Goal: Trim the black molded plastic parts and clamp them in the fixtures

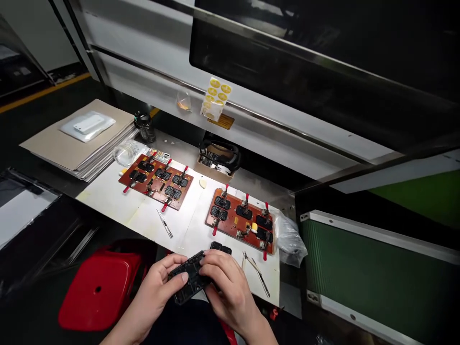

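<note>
- L hand [153, 287] & R hand [230, 287]: 2 total, both closed, gripping 1 black plastic frame [190, 279] btwn them, held above the front edge of the tabletop
- Frame partly hidden by fingers; its exact shape is hard to make out
- 1 more black piece [221, 247] on white paper sheet [120, 211], just past R hand, lower part cut off by the hand
- 2 red-brown fixture boards: 1 left [154, 184], 1 right [239, 220], both on the sheet, well apart
- Each board carries several black parts [222, 202] & red-handled clamps [214, 231]; approx 5–6 parts per board, exact count hard, some overlapped by clamps
- 1 scalpel [165, 224] on sheet btwn L board & hands
- 1 pair of metal tweezers [251, 266] & 1 thin steel tool [263, 286] on sheet, just right of R hand; tips hard to make out
- 1 clear plastic bag [289, 239] against right board
- 1 stack of folders [79, 148] w/ 1 white packet [88, 126] on top, back left
- 1 glass jar w/ black lid [145, 127] beside stack
- 1 red stool [98, 290], lower left, cut off by L arm
</note>
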A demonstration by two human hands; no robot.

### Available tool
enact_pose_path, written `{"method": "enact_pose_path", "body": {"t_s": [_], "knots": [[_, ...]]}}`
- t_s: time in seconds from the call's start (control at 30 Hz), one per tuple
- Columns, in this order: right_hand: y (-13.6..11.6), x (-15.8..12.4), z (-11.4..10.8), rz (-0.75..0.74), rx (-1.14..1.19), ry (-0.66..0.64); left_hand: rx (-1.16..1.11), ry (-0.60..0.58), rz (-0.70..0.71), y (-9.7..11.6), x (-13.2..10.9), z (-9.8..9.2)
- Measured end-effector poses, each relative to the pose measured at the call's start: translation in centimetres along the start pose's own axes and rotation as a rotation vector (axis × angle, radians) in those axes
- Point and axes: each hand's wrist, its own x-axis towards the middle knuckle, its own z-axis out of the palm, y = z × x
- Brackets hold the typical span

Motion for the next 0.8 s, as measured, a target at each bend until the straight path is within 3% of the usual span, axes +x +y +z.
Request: {"method": "enact_pose_path", "body": {"t_s": [0.07,0.13,0.2,0.27,0.43,0.53,0.63,0.73,0.8], "knots": [[1.2,0.1,0.8,0.128,-0.001,0.122,-0.150,0.001,-0.044,-0.4,1.3,-0.6],[2.6,0.3,1.9,0.365,0.131,0.208,-0.279,0.030,-0.076,-0.9,2.7,-0.8],[3.7,0.7,3.4,0.568,0.398,0.123,-0.347,0.063,-0.073,-1.4,4.2,-0.8],[4.6,1.3,5.3,0.644,0.598,-0.032,-0.361,0.110,-0.034,-1.8,5.6,-0.6],[7.4,3.5,9.2,0.660,0.589,-0.094,-0.151,0.296,0.001,-2.9,8.1,-2.0],[11.3,5.5,10.0,0.760,0.616,0.001,0.220,0.390,0.072,-3.0,9.5,-5.6],[15.8,8.3,9.6,0.874,0.396,0.155,0.503,0.495,0.151,-1.4,12.0,-10.7],[18.7,12.3,9.6,0.813,0.096,0.095,0.654,0.594,0.212,2.1,16.9,-16.1],[19.5,15.9,11.1,0.774,0.008,0.038,0.764,0.610,0.257,4.8,21.5,-19.1]]}}
